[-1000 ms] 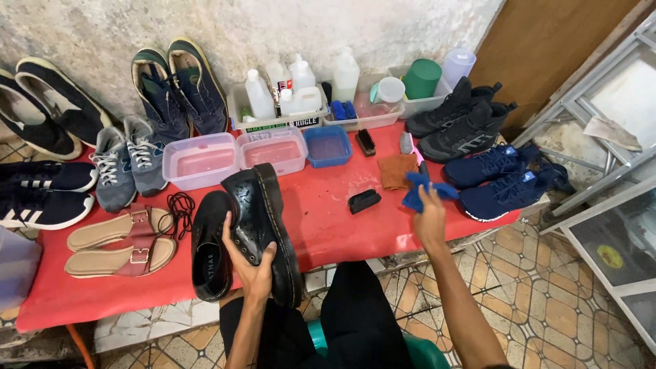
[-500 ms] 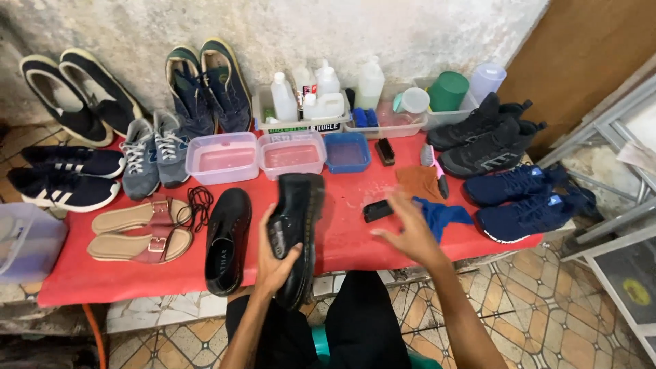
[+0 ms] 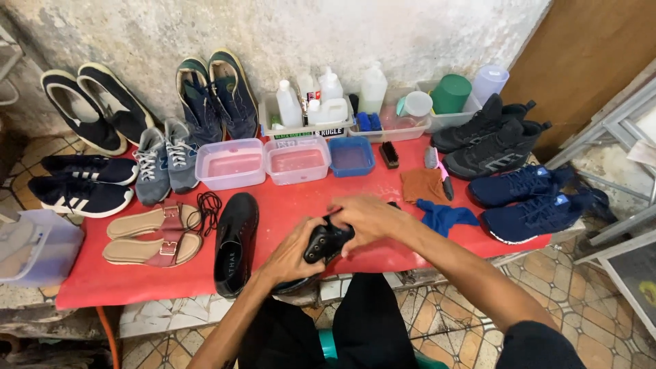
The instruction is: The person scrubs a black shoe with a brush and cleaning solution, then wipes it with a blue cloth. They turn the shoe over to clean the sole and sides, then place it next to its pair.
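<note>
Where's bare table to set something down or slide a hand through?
Free: red table strip between the pink tubs and the hands, running right to the brown cloth; front-left corner below the sandals. Crowded: back row of bottles, left shoe cluster, right end by the navy sneakers.

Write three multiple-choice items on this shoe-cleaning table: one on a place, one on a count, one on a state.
1. Where does the blue cloth lie?
A. on the red table cover, before the navy sneakers
B. in a tub
C. on the floor

2. How many clear tubs of pinkish water stand side by side?
A. one
B. two
C. four

3. What holds the black shoe at the table's front edge?
A. nothing
B. one hand
C. both hands

Answers: 1 A, it rests on the cover beside the navy sneakers. 2 B, two tubs show. 3 C, left hand and right hand both grip it.
</note>
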